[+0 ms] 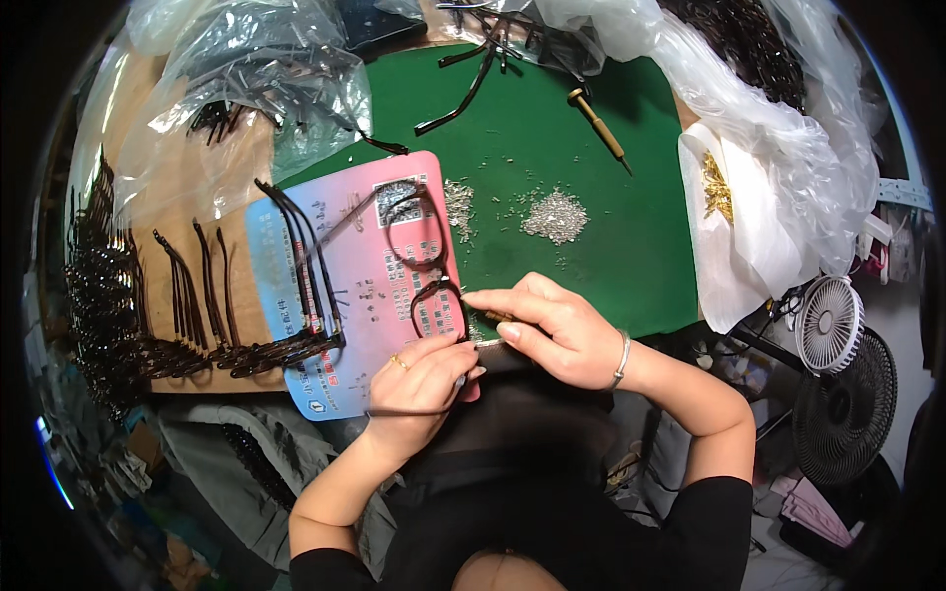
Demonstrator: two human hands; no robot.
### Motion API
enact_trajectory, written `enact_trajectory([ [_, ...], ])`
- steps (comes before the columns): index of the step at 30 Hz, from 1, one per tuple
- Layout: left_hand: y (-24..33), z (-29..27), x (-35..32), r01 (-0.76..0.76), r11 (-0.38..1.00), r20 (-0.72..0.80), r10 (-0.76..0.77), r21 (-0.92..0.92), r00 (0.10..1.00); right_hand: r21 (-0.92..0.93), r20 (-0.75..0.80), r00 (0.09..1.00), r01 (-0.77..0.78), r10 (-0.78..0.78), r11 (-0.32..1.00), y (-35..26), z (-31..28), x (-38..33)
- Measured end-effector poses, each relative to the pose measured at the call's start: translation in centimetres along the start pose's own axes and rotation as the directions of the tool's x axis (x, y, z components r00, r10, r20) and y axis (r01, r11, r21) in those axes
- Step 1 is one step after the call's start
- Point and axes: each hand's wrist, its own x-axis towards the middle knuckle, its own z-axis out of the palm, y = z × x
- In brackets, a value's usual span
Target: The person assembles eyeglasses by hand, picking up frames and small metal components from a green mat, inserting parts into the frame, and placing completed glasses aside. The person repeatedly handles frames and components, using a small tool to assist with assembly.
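A dark eyeglass frame (419,251) lies over a pink and blue card (355,286) on the green mat (611,246). My left hand (419,379) grips the frame's near end from below, a ring on one finger. My right hand (547,325), with a bracelet at the wrist, pinches a small screwdriver (488,316) whose tip meets the frame's hinge area. Two piles of tiny silver screws (555,215) lie on the mat just beyond the hands.
Rows of dark temple arms (296,266) lie on the card and on brown board at left. Clear plastic bags (256,79) hold more parts at the back. A wooden-handled tool (597,124) rests on the mat. A white bag (749,197) and two fans (833,325) stand right.
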Motion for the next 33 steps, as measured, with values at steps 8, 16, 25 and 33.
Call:
enact_trajectory([
  [8,-0.5,-0.1,-0.8,-0.045,0.995,-0.037,0.048,0.088,0.998,0.041,-0.069,0.998,-0.004,0.006,0.999,1.1,-0.9,-1.7],
  [16,-0.5,-0.3,-0.4,-0.065,0.986,0.014,0.064,0.156,0.998,0.03,-0.049,0.999,-0.002,0.003,1.0,1.6,-0.8,-1.5],
  [25,-1.9,0.0,0.0,-0.066,0.991,-0.004,0.067,0.118,0.998,-0.436,0.091,0.977,0.215,-0.194,0.874,0.0,-1.4,-1.3],
  [33,-2.3,0.1,0.0,-0.06,0.994,-0.03,0.063,0.089,0.998,-0.623,0.236,0.928,0.372,-0.288,0.688,0.4,0.0,-0.3],
])
